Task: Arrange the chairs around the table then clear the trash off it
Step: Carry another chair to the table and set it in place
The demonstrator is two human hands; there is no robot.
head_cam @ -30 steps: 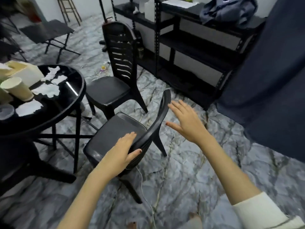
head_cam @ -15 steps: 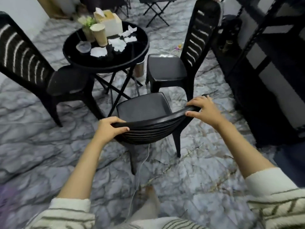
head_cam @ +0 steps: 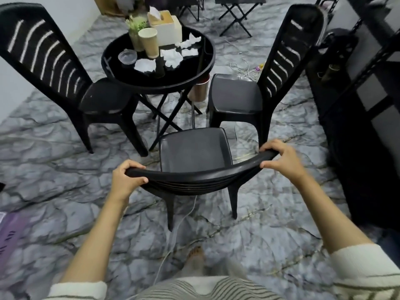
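Note:
A black plastic chair point(head_cam: 194, 150) stands in front of me, its seat facing the round black table point(head_cam: 201, 68). My left hand point(head_cam: 126, 180) grips the left end of its backrest and my right hand point(head_cam: 281, 159) grips the right end. A second black chair point(head_cam: 238, 94) stands at the table's right and a third point(head_cam: 101, 100) at its left. On the table lie several crumpled white tissues point(head_cam: 171, 57), a paper cup point(head_cam: 149, 41), a clear plastic lid point(head_cam: 127, 56), a tissue box point(head_cam: 167, 27) and a small plant point(head_cam: 135, 26).
Black metal shelving point(head_cam: 368, 83) runs along the right side. Folding black stools point(head_cam: 236, 9) stand beyond the table. A white cable point(head_cam: 173, 234) trails across the marble floor under the chair toward my foot point(head_cam: 195, 255). A copper-coloured bin point(head_cam: 200, 89) stands under the table.
My view has swung round to face the table. Both hands went from open near the chair to gripping its backrest, and the chair now stands squarely facing the table.

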